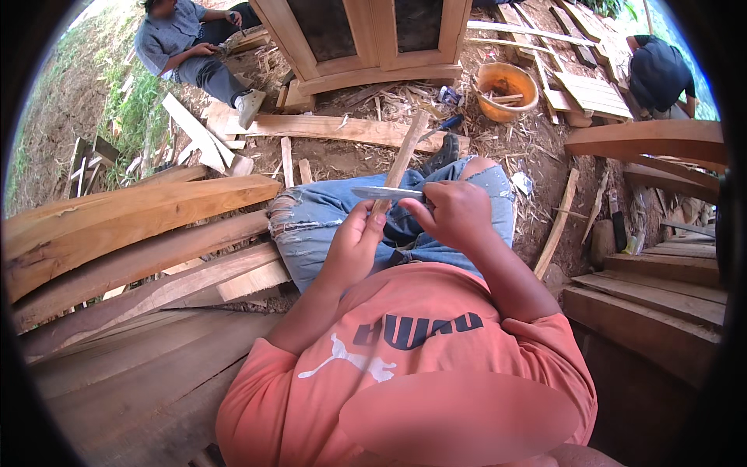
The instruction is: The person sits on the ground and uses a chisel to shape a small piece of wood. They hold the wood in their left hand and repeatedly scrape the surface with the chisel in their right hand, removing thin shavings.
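My left hand (358, 241) is closed round the lower end of a narrow wooden stick (408, 148), which slants up and away over my lap. In my right hand (461, 214) is a knife, its handle hidden in the fist. The grey knife blade (381, 192) points left and lies across the stick just above my left fingers. Both hands are over my torn blue jeans (311, 229).
Thick timber beams (140, 222) lie at my left, and more boards (661, 303) are stacked at right. Ahead are a wooden panelled frame (381, 74), an orange bucket (507, 89) and scattered shavings. One person (183, 47) sits far left; another (660, 74) bends far right.
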Action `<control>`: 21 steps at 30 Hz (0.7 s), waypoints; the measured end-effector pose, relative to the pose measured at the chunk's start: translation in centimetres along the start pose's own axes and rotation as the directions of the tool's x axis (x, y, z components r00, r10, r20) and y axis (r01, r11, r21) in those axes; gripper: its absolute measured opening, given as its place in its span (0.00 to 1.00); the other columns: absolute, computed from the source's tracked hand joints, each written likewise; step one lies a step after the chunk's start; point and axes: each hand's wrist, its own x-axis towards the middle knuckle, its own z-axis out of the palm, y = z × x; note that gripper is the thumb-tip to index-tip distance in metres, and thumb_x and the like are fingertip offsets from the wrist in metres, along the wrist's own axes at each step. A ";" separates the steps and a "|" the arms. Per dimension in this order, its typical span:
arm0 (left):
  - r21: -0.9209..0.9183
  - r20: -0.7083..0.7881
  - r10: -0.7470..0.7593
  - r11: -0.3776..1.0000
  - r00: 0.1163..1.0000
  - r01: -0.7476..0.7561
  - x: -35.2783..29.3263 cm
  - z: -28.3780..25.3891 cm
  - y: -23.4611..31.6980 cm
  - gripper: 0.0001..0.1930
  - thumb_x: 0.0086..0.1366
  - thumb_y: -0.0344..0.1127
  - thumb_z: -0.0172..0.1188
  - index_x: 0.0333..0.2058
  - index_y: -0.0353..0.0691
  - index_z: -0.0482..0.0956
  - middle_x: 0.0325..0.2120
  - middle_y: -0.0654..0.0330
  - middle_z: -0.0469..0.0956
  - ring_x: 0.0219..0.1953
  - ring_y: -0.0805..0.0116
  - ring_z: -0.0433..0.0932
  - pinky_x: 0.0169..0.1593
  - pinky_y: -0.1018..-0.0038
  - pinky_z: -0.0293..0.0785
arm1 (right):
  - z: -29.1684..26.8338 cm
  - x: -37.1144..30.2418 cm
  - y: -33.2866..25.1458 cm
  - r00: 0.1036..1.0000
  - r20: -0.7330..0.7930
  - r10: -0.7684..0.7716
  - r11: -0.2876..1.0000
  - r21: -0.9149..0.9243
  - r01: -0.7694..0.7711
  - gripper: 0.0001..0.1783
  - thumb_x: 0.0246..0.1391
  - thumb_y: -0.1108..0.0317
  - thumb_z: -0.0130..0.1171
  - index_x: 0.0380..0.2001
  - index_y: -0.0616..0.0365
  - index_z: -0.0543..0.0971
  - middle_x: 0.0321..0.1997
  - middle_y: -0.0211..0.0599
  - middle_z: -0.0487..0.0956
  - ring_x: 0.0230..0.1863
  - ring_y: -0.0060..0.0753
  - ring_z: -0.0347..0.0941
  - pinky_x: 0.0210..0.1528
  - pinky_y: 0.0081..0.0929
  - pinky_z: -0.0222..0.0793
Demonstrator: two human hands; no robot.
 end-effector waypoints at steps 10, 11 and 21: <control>0.395 -0.017 0.043 0.918 0.999 -0.033 -2.0 0.2 2.6 0.17 0.78 0.40 0.53 0.56 0.34 0.75 0.27 0.58 0.76 0.30 0.74 0.72 0.36 0.72 0.71 | -3.8 4.2 7.6 0.890 -0.174 0.422 0.879 -0.162 -0.448 0.34 0.63 0.34 0.56 0.24 0.55 0.86 0.22 0.45 0.82 0.27 0.54 0.82 0.30 0.47 0.75; 0.327 -0.004 0.034 0.945 0.999 -0.031 -2.6 0.5 2.3 0.17 0.79 0.41 0.53 0.56 0.35 0.75 0.26 0.63 0.73 0.28 0.78 0.69 0.34 0.75 0.67 | -4.8 5.2 10.3 0.851 -0.210 0.482 0.843 -0.153 -0.516 0.36 0.67 0.34 0.51 0.27 0.57 0.86 0.24 0.51 0.82 0.30 0.57 0.81 0.34 0.52 0.74; -0.177 0.036 -0.079 0.981 0.996 0.084 -0.7 -0.8 0.0 0.17 0.82 0.45 0.49 0.57 0.40 0.73 0.21 0.73 0.64 0.19 0.87 0.58 0.21 0.85 0.53 | -2.2 3.4 5.3 0.945 -0.074 0.319 0.947 0.057 -0.315 0.33 0.63 0.36 0.57 0.23 0.56 0.83 0.21 0.46 0.79 0.26 0.57 0.78 0.33 0.51 0.72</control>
